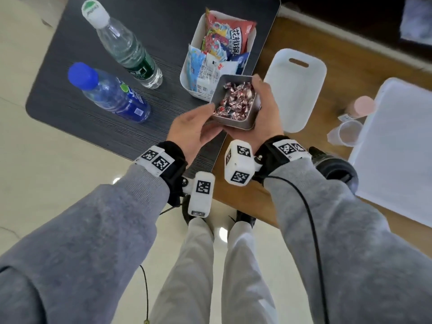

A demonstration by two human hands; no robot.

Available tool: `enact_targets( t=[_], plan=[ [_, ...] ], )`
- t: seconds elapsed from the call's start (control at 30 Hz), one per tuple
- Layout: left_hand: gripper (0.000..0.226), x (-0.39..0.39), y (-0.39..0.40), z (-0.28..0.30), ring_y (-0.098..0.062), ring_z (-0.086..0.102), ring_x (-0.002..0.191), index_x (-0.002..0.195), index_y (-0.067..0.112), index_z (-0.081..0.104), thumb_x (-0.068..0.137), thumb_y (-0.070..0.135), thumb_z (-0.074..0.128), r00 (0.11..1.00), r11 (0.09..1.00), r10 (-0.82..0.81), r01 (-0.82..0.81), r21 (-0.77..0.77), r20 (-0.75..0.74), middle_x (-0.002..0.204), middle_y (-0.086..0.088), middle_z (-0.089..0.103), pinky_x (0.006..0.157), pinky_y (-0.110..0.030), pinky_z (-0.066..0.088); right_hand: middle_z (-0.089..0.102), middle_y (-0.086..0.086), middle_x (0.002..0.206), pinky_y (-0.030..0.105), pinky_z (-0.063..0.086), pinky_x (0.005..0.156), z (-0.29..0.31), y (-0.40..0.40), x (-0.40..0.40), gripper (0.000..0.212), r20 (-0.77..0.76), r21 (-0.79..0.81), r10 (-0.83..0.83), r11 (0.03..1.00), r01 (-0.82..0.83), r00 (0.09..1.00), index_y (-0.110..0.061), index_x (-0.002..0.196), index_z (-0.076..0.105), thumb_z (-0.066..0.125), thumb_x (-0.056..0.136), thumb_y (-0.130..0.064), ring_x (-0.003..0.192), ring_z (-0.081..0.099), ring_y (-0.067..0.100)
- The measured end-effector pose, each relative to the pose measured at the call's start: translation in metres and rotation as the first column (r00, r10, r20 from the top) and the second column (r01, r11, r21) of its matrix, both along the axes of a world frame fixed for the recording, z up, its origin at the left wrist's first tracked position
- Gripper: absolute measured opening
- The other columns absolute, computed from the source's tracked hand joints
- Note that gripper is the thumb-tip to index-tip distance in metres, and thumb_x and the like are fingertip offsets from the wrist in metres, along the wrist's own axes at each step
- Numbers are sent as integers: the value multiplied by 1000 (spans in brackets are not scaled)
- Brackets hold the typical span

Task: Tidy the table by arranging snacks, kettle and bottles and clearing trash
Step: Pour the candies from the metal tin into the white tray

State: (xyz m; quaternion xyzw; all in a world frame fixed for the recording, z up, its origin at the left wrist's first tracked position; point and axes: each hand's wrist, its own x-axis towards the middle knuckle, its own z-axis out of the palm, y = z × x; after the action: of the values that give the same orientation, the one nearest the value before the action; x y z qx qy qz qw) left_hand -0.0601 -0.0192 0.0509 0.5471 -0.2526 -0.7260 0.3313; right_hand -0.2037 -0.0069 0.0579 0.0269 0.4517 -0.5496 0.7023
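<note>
A small grey square tin [236, 122] full of pink-wrapped candies [235, 100] is held above the table's near edge by both hands. My left hand [189, 129] grips its left side with the thumb on the rim. My right hand [265, 108] wraps around its right side. Just behind it a white bin [187, 76] holds several snack packets [222, 40]. Two water bottles stand on the dark mat [70, 94]: one with a blue cap [109, 94], one with a white cap and green label [124, 45].
On the wooden table [327, 54] to the right lie an upturned white bin [294, 90], a large white tray [397, 148], a clear cup [346, 133] and a pink-capped container [362, 106]. A black kettle top [336, 167] shows behind my right forearm.
</note>
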Motion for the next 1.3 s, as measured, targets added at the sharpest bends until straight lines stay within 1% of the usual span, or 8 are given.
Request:
enact_targets(
  t=[0.17,0.3,0.63,0.87,0.97,1.07,1.2,1.3],
  plan=[
    [21,-14,-17,11,-23,69,102,112,7,64,97,21,58,997,998,-36,39,-47,64,111,-11,71,97,-35,55,78,9,84,37,63,80,30,-23,-21,38,-195,-17,132,990,-138,972,-9,109,67,53,100,-43,75,75,22],
    [29,-39,-16,6,-23,67,99,129,2,53,102,9,47,973,980,-193,196,-15,126,110,-8,67,99,-34,50,74,16,104,53,53,103,19,-26,-42,56,-298,35,136,991,-132,945,-6,132,61,68,90,-42,97,72,32],
    [38,-64,1,-14,-35,56,124,139,0,44,103,-3,31,965,965,-250,243,98,75,139,-22,53,112,-39,40,79,13,109,60,58,92,-14,-2,-67,83,-478,242,178,968,-67,860,-14,120,67,89,48,-49,96,78,33],
    [39,-56,1,-29,-24,45,86,124,-1,44,85,-5,42,947,915,-320,316,252,-26,104,-19,49,78,-29,39,80,-5,95,45,63,89,-11,3,-62,44,-718,320,339,936,-145,608,-25,91,72,80,60,-56,92,77,20],
    [45,-51,10,-38,-33,49,104,145,-2,27,100,-7,21,921,891,-390,376,255,3,111,-18,50,87,-33,42,78,-7,91,44,63,89,-15,14,-63,36,-740,324,339,936,-134,580,-27,88,70,81,65,-53,91,77,18],
    [28,-51,20,-36,-23,48,87,112,4,48,104,1,21,938,889,-347,335,313,-16,94,-11,48,79,-28,40,77,-7,91,42,63,88,-18,19,-64,28,-753,326,342,936,-132,562,-29,84,66,81,72,-49,91,76,18],
    [34,-52,21,-54,-23,55,86,133,7,49,100,3,44,915,901,-378,328,284,141,100,-10,55,91,-39,50,75,-9,91,36,61,85,-13,13,-62,41,-780,323,341,938,-130,525,-31,88,68,78,60,-57,86,72,15],
    [23,-42,22,-56,-19,52,85,118,10,49,104,2,33,901,888,-422,390,244,98,94,-10,52,79,-24,45,75,-10,90,33,62,85,-9,6,-60,34,-800,323,354,935,-148,484,-30,87,65,78,67,-55,88,74,13]
  ],
)
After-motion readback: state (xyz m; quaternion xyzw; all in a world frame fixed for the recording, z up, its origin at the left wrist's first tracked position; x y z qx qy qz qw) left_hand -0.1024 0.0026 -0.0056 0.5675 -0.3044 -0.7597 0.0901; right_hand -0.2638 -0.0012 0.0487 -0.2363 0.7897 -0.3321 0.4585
